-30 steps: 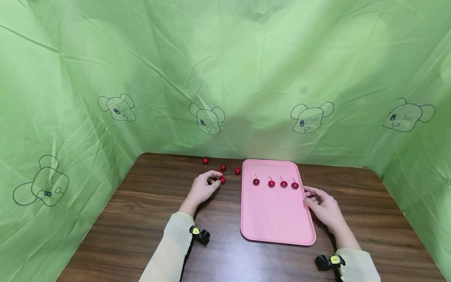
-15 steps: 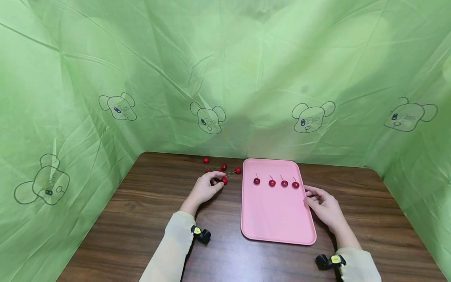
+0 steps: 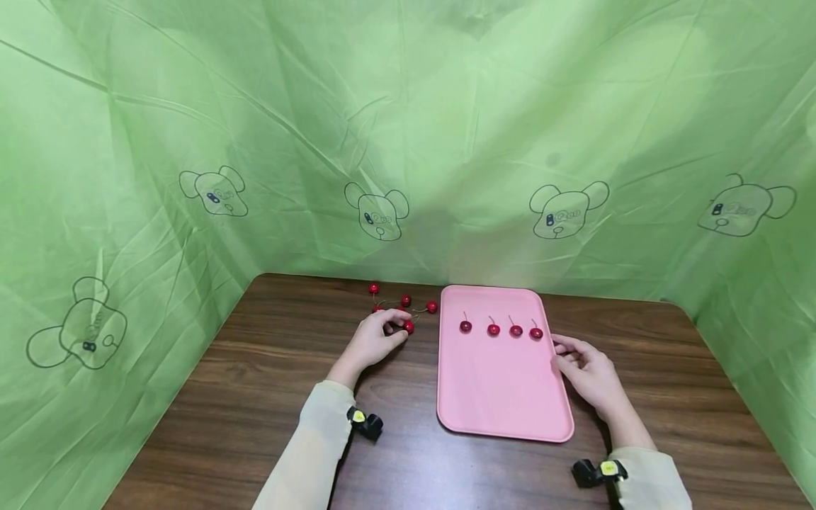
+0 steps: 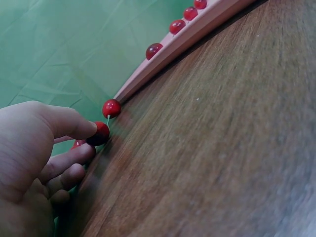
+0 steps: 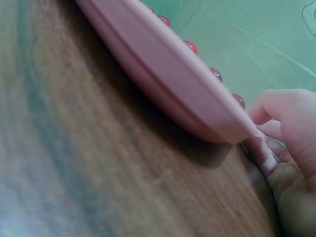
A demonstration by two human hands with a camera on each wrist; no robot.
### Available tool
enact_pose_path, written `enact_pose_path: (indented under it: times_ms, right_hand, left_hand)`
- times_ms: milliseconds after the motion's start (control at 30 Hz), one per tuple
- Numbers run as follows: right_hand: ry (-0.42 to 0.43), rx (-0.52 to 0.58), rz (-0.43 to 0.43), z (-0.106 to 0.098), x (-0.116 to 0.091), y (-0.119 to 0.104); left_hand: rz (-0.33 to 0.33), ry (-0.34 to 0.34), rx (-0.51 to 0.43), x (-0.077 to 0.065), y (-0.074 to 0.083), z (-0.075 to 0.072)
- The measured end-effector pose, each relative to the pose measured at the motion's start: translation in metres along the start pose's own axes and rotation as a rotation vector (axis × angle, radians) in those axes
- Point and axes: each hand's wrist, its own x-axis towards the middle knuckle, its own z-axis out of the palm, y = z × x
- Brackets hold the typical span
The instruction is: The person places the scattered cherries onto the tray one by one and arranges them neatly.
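On wood (image 3: 255,404), right hand (image 3: 591,375) grips a pink tray (image 3: 505,397) of four cherries (image 3: 494,330); left hand (image 3: 375,340) pinches another cherry (image 4: 102,133).

Pale cream sleeves (image 3: 304,443) carry black wrist cameras (image 3: 370,427) bearing yellow patches (image 3: 610,468).

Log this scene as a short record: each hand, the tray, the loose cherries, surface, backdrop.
left hand: the hand pinches one cherry by its round body
right hand: the hand holds the tray's right edge
tray: pink tray, flat on the table
on tray: row of four cherries, stems pointing toward the backdrop
loose cherries: several left of the tray, some partly hidden
surface: dark wood-grain table
backdrop: green cloth with line-drawn animal heads
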Motion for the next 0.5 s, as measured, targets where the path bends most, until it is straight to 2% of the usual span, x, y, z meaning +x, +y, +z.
enact_pose_path:
  times_ms: [500]
  right_hand:
    - [-0.002, -0.006, 0.021, -0.0008, -0.0003, -0.0026]
  left_hand:
    - [0.01, -0.003, 0.004, 0.0006, -0.0009, 0.0016]
